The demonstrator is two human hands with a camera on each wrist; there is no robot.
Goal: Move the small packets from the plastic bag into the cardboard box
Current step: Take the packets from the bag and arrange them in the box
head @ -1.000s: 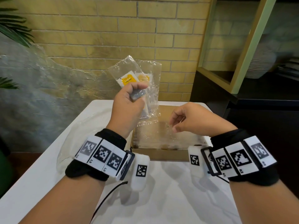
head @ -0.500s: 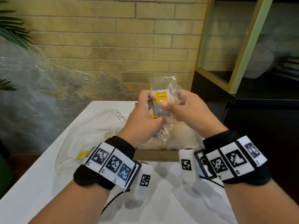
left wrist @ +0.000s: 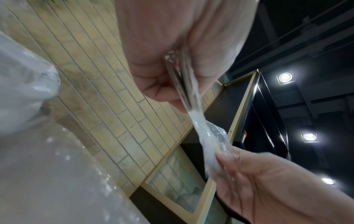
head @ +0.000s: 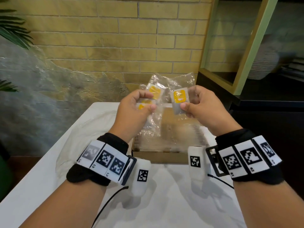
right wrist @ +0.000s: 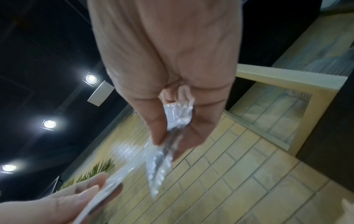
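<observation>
Left hand: grasping packets in clear wrap.
Right hand: pinching one packet, apparently wrapped.
Cardboard box: below both hands.

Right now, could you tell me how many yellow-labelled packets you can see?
4: one in the right hand at, three in the left hand at. More may be hidden.

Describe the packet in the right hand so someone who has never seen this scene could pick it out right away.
Start at the open brown cardboard box on the white table; two hands are raised above it. The right hand pinches a small grey packet with a yellow label. Unlike the yellow-labelled packets in the left hand, it shows as a single one with its label fully in view.
</observation>
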